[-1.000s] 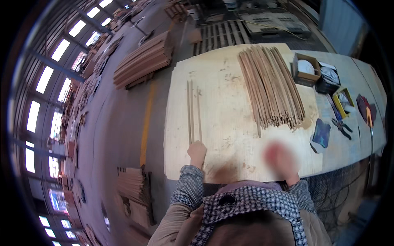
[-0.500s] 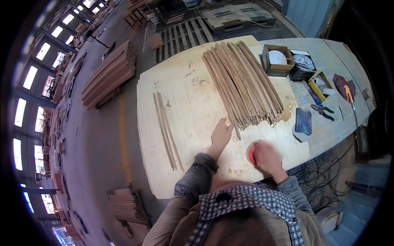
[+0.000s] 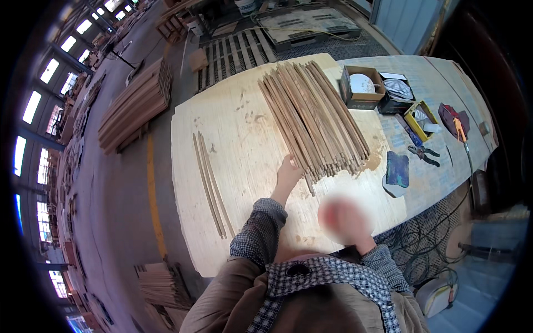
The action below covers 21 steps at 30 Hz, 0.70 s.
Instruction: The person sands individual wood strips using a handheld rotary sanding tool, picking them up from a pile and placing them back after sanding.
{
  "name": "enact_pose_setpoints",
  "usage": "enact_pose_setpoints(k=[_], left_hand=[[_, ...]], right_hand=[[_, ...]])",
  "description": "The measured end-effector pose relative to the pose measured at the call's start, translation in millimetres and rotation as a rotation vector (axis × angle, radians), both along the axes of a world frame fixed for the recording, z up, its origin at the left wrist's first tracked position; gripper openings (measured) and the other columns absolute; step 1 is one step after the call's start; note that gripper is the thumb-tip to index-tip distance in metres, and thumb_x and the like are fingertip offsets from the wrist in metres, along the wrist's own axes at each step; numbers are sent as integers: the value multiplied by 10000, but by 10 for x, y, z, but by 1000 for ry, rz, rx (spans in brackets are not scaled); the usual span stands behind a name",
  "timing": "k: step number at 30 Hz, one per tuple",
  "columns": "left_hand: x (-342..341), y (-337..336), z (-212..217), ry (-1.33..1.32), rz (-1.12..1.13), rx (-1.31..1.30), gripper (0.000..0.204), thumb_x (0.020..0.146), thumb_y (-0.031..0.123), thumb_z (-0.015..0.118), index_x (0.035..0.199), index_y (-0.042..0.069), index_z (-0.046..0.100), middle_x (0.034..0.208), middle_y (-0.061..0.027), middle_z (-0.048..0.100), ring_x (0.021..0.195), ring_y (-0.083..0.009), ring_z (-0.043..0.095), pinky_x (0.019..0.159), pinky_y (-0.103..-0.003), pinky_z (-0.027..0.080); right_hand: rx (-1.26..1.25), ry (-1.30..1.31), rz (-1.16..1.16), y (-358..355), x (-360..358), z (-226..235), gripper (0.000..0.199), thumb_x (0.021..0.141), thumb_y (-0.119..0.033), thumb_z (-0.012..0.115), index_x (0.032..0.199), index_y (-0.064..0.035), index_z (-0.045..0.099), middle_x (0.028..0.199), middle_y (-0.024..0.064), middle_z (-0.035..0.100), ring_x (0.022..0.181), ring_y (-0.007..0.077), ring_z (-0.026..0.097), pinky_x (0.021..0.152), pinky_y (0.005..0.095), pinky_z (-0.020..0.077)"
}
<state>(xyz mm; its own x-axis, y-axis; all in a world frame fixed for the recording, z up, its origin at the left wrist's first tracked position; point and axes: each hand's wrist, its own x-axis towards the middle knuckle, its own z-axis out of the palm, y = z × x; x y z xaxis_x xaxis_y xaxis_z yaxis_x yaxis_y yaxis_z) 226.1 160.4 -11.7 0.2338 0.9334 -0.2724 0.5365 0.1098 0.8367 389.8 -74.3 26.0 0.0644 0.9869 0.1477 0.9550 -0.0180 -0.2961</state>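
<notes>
A wide bundle of thin brown wooden sticks (image 3: 316, 116) lies on the pale plywood sheet (image 3: 239, 127). My left hand (image 3: 287, 173) is at the bundle's left edge, its fingers closed on the outermost wooden stick, whose near end juts out past the others. My right hand (image 3: 355, 222), smeared by motion, grips a red round tool (image 3: 332, 213) over the near part of the sheet; its exact kind is too blurred to tell. Apart from the bundle, a few loose sticks (image 3: 209, 183) lie to the left.
On the right stand a box of white discs (image 3: 362, 84), a dark box (image 3: 396, 89) and a yellow box (image 3: 422, 119). Near them lie pliers (image 3: 425, 155), a blue-green pad (image 3: 397, 169) and an orange air gun (image 3: 459, 129) with its hose. Stacked boards (image 3: 136, 105) stand on the floor at left.
My left fingers have drawn in against the outermost stick. My right hand has moved a little with the red tool and is more blurred. The whole view has shifted slightly.
</notes>
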Motion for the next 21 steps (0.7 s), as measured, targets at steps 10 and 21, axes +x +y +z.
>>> enact_pose_setpoints(k=[10, 21], left_hand=[[14, -131, 211, -289, 345, -305, 422, 817, 188, 538, 1183, -10, 465, 822, -127, 611, 527, -169, 605, 361, -261, 418], [-162, -240, -24, -109, 415, -208, 169, 822, 132, 486, 856, -25, 538, 633, -81, 544, 506, -150, 556, 388, -289, 405]], right_hand=[[-201, 185, -99, 117, -86, 749, 689, 638, -232, 708, 1273, -172, 449, 949, 166, 524, 738, 324, 608, 617, 418, 507], [-141, 188, -128, 91, -116, 749, 625, 663, -205, 681, 1245, -165, 456, 956, 174, 520, 749, 341, 609, 627, 432, 506]])
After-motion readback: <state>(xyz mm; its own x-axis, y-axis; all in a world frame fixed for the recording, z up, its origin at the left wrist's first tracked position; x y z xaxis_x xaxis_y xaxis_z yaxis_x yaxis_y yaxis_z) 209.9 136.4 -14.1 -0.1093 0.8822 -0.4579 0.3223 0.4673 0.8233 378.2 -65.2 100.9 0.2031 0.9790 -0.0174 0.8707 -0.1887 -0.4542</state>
